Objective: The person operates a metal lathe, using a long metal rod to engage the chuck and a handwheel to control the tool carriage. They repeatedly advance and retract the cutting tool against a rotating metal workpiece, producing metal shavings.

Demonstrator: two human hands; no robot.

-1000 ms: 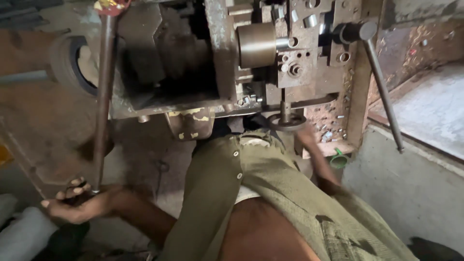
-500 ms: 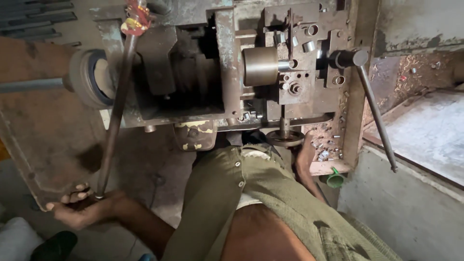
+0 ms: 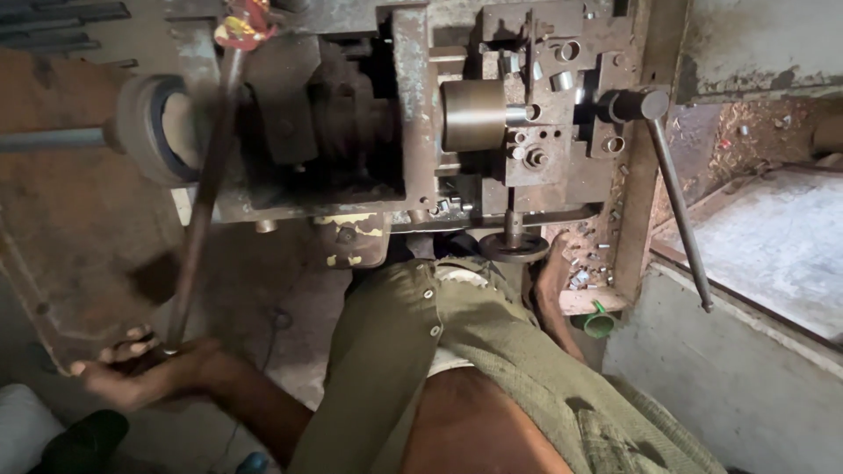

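Down at the lower end of the long lever bar point(image 3: 200, 211) I see my left hand point(image 3: 140, 373), its grip closed around the bar's tip with the fingers point(image 3: 132, 349) curled over it. From there the bar slants up to a red-and-yellow wrapped top point(image 3: 241, 22) on the rusty machine point(image 3: 413, 114). Right of the bar, the machine carries a brass-coloured cylinder point(image 3: 474, 114). Below that cylinder my right hand point(image 3: 551, 281) reaches in beside a small round handwheel point(image 3: 514, 246); whether its grip is open or closed I cannot tell. Further right of the cylinder hangs a thin lever point(image 3: 676, 202), and a green cup point(image 3: 600, 323) sits under my right hand.
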